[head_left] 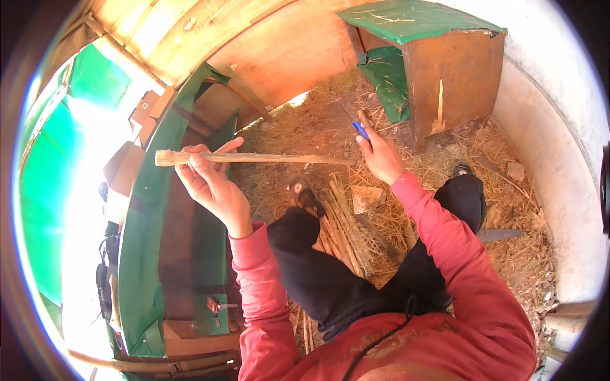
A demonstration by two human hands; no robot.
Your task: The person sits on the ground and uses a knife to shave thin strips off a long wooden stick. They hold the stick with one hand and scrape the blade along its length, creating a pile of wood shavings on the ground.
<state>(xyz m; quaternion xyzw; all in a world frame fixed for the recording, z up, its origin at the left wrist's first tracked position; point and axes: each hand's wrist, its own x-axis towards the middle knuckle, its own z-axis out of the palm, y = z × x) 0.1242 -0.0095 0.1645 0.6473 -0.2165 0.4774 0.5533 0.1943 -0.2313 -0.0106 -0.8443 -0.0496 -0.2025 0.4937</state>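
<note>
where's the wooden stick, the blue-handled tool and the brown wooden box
wooden stick (267, 158), head view, mid-shaft between the hands
blue-handled tool (360, 130), head view, blue grip above the right hand
brown wooden box (454, 79), head view, its front side panel

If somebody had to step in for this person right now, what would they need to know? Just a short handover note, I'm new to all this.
Left hand: closed around a long pale wooden stick near its left end, holding it level above the straw-covered floor.
Right hand: grips a blue-handled tool at the stick's far end; its blade is hard to make out.
Nearby: a bundle of thin split sticks lies on the straw between the knees; a wooden box with green cover stands behind.
Done: cannot tell how far the stick is worked.
Left: not clear from this view.
</note>
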